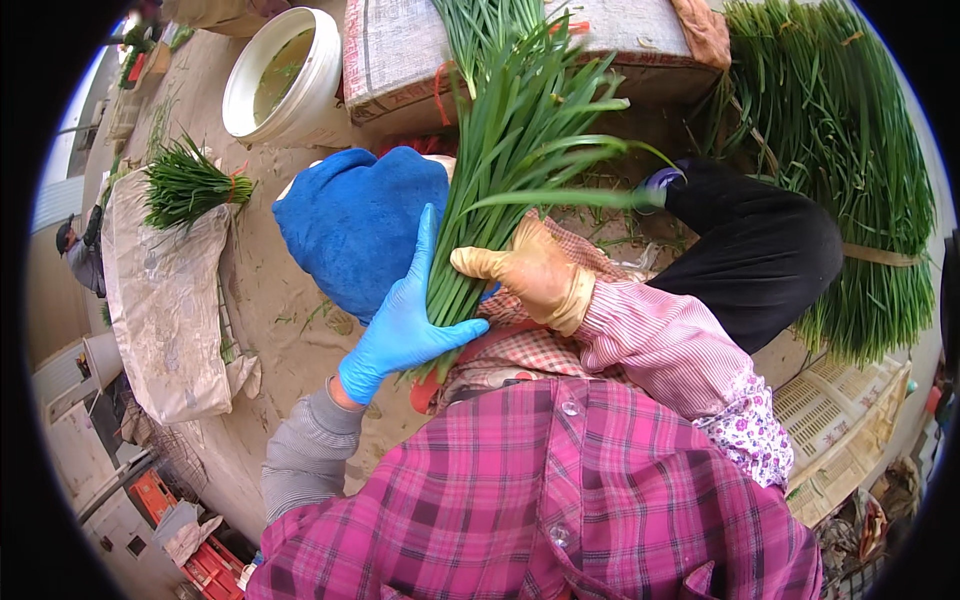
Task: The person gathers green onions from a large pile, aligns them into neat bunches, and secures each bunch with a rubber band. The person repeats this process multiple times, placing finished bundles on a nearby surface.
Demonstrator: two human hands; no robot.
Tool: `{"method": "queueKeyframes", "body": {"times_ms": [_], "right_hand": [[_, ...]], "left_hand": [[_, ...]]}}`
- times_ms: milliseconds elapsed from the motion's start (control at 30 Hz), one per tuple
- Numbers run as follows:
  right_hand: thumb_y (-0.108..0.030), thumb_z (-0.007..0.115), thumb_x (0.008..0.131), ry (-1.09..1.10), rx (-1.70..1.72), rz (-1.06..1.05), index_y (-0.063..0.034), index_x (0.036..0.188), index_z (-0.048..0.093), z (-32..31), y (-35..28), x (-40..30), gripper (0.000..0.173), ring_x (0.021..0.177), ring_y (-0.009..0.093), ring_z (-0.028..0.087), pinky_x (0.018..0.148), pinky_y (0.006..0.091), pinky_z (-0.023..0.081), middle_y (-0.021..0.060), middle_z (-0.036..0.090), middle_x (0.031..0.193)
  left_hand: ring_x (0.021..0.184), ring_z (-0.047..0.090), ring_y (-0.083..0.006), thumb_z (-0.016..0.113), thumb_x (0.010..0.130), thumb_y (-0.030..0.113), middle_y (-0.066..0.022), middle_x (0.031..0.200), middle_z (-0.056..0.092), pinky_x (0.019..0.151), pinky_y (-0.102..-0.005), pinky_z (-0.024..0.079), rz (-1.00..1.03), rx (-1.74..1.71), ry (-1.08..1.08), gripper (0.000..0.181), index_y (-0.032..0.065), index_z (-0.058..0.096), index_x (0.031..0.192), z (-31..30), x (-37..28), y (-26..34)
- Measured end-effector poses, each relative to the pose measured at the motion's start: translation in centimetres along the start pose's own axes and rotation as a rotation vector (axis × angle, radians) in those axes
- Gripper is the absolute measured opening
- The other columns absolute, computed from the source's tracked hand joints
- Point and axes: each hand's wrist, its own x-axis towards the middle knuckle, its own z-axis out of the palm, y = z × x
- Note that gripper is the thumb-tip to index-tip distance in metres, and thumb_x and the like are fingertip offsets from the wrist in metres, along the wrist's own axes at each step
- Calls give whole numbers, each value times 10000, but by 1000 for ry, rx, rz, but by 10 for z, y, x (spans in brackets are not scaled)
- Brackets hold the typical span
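Note:
A thick bunch of Chinese chives (487, 180) lies across my lap, its pale stalk ends towards my body and its loose green leaves fanning away. My left hand (409, 322), in a blue rubber glove, cups the stalks from the left with thumb and forefinger spread around them. From the right, my right hand (540, 274) in a tan rubber glove grips the same bunch, its thumb lying over the stalks. Beyond the leaf tips, more chives (457, 45) rest on a sack-covered stand (405, 67). An orange tie (441, 94) hangs over the stand's front edge.
A white bucket (330, 75) holds murky water. Left of me, a tied chive bundle (199, 184) lies on a sack-covered surface (169, 300). A tall chive stack (832, 112) stands at right, near a plastic crate (840, 420). Another person (82, 259) is at far left.

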Motion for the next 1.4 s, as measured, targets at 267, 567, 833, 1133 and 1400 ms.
{"method": "queueKeyframes", "body": {"times_ms": [267, 567, 833, 1133, 1400], "right_hand": [[-45, 744, 779, -192, -143, 0, -19, 1224, 517, -10, 16, 9, 500, 954, 170, 598, 850, 305, 495, 63, 628, 1083], [-69, 737, 760, 418, -750, -666, -101, 1140, 642, -77, -51, 18, 392, 1024, 172, 550, 877, 342, 460, 64, 612, 1102], [-224, 743, 709, 16, -1488, -759, -200, 986, 694, -43, -42, 14, 283, 972, 203, 553, 898, 395, 382, -26, 640, 928], [-159, 732, 655, -21, -1640, -971, -166, 759, 649, -33, -34, 15, 133, 845, 174, 574, 784, 365, 416, -52, 596, 782], [71, 601, 688, 380, -1127, -871, -54, 757, 685, -64, -61, 13, 166, 830, 165, 583, 763, 311, 476, 24, 660, 820]], "left_hand": [[577, 629, -210, 702, 753, 135, -171, 886, 650, 564, -284, 541, -579, -987, -236, 613, -32, 436, 1280, -20, -6, -5], [431, 494, -156, 614, 734, 69, -132, 698, 590, 397, -253, 409, -737, -994, 18, 550, -43, 463, 1250, -35, -37, 0], [423, 488, -155, 637, 706, 45, -154, 675, 576, 377, -241, 392, -700, -925, -5, 579, -48, 454, 1247, -25, -30, 3], [441, 498, -161, 665, 691, 44, -150, 658, 565, 379, -247, 399, -704, -898, -97, 569, -68, 462, 1210, -25, -29, -4], [507, 533, -170, 625, 679, -25, -148, 818, 580, 385, -240, 423, -745, -897, -107, 637, -39, 419, 1282, -31, -42, -13]]}}
